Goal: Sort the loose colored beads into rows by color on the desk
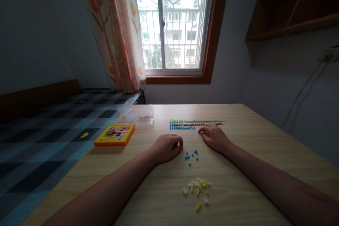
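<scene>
My right hand (215,137) is closed in a pinch on a tiny blue building brick (199,132), just off the right end of a row of blue bricks (181,128). Above that row run a dark brown row (190,124) and a green row (196,121). To the left, my left hand (168,147) rests on the table with its fingers curled in; whether anything is between them is hidden. Several loose blue bricks (187,157) lie beside its fingertips, between the two hands. Nearer to me is a small heap of yellow and pale yellow bricks (198,184).
A yellow-orange box (115,135) lies at the table's left edge, with clear plastic trays (140,114) behind it. Left of the wooden table (238,183) is a bed with a checked cover (53,134). A curtained window (180,24) is beyond; a shelf (296,24) hangs at right.
</scene>
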The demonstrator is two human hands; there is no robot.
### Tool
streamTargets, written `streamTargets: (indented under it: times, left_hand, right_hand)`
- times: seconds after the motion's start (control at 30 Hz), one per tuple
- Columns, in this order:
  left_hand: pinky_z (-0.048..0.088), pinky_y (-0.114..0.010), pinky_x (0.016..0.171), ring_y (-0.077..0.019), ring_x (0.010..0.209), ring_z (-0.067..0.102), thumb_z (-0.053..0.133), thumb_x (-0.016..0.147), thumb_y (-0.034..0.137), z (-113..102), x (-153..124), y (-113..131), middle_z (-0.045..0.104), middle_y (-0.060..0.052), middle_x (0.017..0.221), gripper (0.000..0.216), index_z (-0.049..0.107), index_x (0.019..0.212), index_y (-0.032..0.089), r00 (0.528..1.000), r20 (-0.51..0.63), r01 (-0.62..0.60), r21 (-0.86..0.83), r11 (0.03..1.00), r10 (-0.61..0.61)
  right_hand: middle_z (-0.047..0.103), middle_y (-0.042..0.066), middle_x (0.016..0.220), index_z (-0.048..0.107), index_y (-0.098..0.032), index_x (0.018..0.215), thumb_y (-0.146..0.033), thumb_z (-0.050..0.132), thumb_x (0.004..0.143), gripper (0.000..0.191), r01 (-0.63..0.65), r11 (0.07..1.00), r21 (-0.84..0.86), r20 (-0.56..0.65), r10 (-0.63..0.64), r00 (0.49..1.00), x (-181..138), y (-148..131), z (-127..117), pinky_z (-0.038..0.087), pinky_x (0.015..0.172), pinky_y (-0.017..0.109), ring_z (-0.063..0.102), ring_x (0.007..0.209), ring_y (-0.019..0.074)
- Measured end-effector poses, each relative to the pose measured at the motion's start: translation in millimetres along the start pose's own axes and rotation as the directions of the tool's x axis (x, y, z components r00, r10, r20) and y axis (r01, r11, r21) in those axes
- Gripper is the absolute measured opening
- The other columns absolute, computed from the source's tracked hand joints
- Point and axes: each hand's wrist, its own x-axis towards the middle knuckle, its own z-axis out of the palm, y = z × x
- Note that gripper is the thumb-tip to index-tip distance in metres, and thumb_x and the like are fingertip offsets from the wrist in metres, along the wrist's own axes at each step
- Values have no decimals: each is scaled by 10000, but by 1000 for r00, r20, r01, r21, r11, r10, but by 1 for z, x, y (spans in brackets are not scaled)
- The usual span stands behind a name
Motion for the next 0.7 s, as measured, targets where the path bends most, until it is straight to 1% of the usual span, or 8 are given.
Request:
streamTargets:
  times: [0.4,0.7]
  left_hand:
    - [377,-223,635,-124,669,551,549,814,236,0,0,1,640,8,755,108,650,844,213,1000,-3,4,4,1000,-4]
    - [377,-224,636,-125,675,551,543,820,241,-1,0,1,642,6,764,120,653,860,215,1000,5,3,4,1000,-3]
  right_hand:
    - [678,47,978,723,-244,920,-232,545,855,190,13,1000,9,3,-13,1000,0,0,-1,391,927,337,562,991,212]
    - [696,53,990,751,-245,939,-223,540,850,231,10,1000,-4,-26,-10,1000,0,0,1,402,930,343,572,997,220]
